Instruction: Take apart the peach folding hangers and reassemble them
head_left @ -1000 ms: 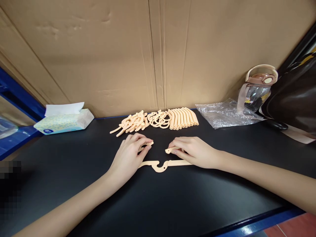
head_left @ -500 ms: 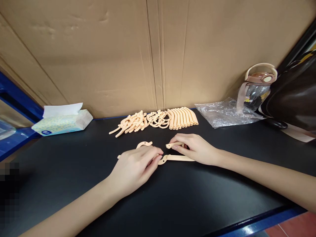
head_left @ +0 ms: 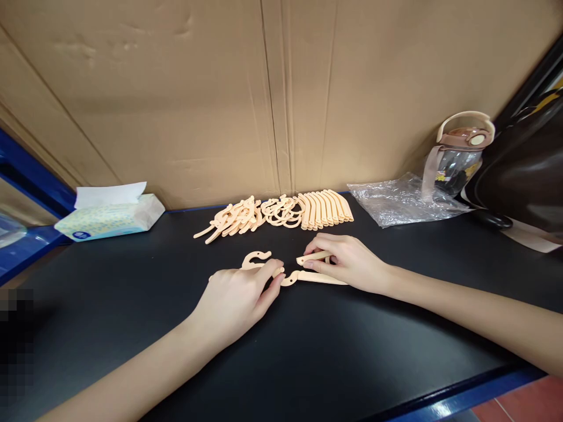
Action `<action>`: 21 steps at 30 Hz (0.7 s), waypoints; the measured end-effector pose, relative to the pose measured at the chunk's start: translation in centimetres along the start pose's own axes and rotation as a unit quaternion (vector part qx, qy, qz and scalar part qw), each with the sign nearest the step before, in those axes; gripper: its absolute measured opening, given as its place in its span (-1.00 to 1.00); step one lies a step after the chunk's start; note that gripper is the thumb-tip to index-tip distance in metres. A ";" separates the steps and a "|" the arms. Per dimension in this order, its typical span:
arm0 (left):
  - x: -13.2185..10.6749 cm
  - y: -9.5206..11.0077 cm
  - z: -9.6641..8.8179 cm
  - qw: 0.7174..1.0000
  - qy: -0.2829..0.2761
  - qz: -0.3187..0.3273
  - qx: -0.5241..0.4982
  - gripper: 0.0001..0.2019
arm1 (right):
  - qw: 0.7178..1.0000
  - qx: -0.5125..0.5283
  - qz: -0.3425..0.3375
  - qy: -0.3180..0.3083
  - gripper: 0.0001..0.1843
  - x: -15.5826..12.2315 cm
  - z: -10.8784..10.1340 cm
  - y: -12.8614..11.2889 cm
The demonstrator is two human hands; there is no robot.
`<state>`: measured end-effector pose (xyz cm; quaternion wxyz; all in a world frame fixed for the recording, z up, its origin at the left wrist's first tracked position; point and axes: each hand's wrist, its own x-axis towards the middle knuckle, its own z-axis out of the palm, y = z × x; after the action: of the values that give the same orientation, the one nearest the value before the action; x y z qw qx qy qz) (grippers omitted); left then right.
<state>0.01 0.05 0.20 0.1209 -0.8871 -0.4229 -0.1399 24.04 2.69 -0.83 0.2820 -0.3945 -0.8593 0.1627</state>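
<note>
My left hand (head_left: 241, 296) is closed, thumb and fingers pinching the rounded end of a beige plastic hanger piece (head_left: 278, 271). A curved hanger hook (head_left: 254, 257) shows just beyond its knuckles; whether it belongs to the pinched piece is hidden. My right hand (head_left: 352, 264) grips a short-looking beige hanger arm (head_left: 313, 257), its holed end pointing left toward my left hand with a gap between. Below lies another beige hanger arm (head_left: 321, 278), its left end meeting a curved, holed piece (head_left: 289, 281). My right hand covers its right end.
Behind my hands lie a pile of hanger pieces (head_left: 237, 218), loose hooks (head_left: 281, 211) and a neat row of hanger arms (head_left: 325, 208). A tissue pack (head_left: 109, 217) stands left. On the right are a clear plastic bag (head_left: 396, 202), a water bottle (head_left: 460, 161) and a dark bag (head_left: 523, 158).
My left fingers have drawn slightly left, baring the rounded end of the pinched piece. The lower hanger arm has tilted and shifted up a little. My right hand has barely moved.
</note>
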 end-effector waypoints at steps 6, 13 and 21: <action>0.2 0.3 -0.3 0.996 0.011 0.029 -0.078 -0.70 | 0.999 -0.033 0.002 0.000 -0.75 0.0 0.1 0.1; 0.0 0.0 -0.1 0.982 0.027 0.117 -0.145 -0.70 | 0.999 -0.042 0.013 -0.032 -0.76 0.2 -0.3 0.1; -0.1 0.0 -0.4 0.957 -0.034 0.196 -0.209 -0.62 | 0.998 -0.028 0.059 -0.014 -0.71 0.5 -0.3 0.3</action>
<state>-0.14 -0.14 0.54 -0.0570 -0.9623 -0.2058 -0.1686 24.12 3.26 -0.55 0.2489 -0.4501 -0.8424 0.1606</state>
